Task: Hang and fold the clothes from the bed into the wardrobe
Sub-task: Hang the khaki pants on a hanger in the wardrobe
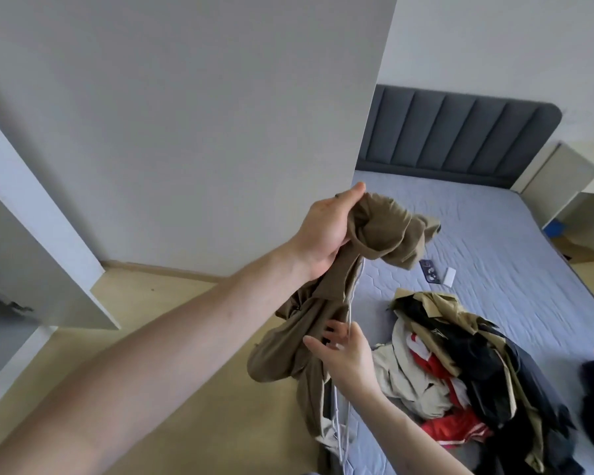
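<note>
Both forearms are reaching out from under the camera, and the left hand (323,234) is gripping a bunched olive-brown garment (364,241) up high, thumb on top and fingers curled into the cloth. It is hanging down in twisted folds over the edge of the bed (494,241), with a white drawstring (352,303) trailing out of it toward the floor. Lower down, the right hand (347,351) is touching the hanging part with its fingers spread and fairly straight, apparently feeling for a hem or the cord; I cannot tell whether it is pinching anything. To its right, the clothes pile (460,365) is sitting on the mattress, a jumble of cream, red, black and tan pieces, with more dark items near the right edge. Behind the raised hand, a tall pale wardrobe door (203,132) is standing open, and a second panel (31,234) is showing at the left.

Trouble, as I judge it, is lying in the tangle. Pulling the garment open while it is this twisted could tighten the knot of sleeves, and the dangling drawstring could snag or slip out of its channel. With only a one-handed bunch grip up top, the whole piece could also slide free and drop onto the floor.
</note>
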The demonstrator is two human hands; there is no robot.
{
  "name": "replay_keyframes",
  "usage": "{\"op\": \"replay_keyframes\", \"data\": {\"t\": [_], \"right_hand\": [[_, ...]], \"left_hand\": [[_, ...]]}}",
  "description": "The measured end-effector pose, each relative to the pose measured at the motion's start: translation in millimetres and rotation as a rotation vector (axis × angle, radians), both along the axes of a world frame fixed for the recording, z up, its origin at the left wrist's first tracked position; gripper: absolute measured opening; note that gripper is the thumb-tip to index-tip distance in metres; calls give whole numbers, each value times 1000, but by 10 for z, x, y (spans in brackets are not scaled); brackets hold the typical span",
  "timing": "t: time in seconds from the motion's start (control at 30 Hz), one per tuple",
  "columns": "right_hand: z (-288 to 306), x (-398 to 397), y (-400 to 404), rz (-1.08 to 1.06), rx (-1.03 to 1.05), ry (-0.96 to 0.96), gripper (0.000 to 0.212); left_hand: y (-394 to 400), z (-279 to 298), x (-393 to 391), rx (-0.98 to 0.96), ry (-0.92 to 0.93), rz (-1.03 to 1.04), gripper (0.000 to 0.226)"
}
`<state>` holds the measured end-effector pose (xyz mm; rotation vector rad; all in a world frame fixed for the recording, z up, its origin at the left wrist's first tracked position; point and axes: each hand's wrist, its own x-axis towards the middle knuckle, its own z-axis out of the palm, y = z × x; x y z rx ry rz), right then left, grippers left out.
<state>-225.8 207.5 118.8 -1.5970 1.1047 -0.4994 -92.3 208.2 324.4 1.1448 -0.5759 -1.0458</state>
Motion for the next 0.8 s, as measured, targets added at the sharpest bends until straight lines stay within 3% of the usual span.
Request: {"op": "replay_keyframes", "data": {"t": [0.3,0.5,0.63,0.73,0.8], "right_hand": [[208,622,-209,-219,-20,-100,56],[366,907,-374,-297,-74,-162,25],[405,679,-542,-210,-196,-92,29],[496,416,-677,-156,-303,-116,35],[567,279,-728,-126,-360,-119,40]], "left_hand": [[39,310,19,-148,50,102,47],[112,407,212,-225,39,120,40],[254,384,779,-186,-283,417,37],[449,261,1331,48,-623,576,51],[526,165,1601,170,-682,585,53]]}}
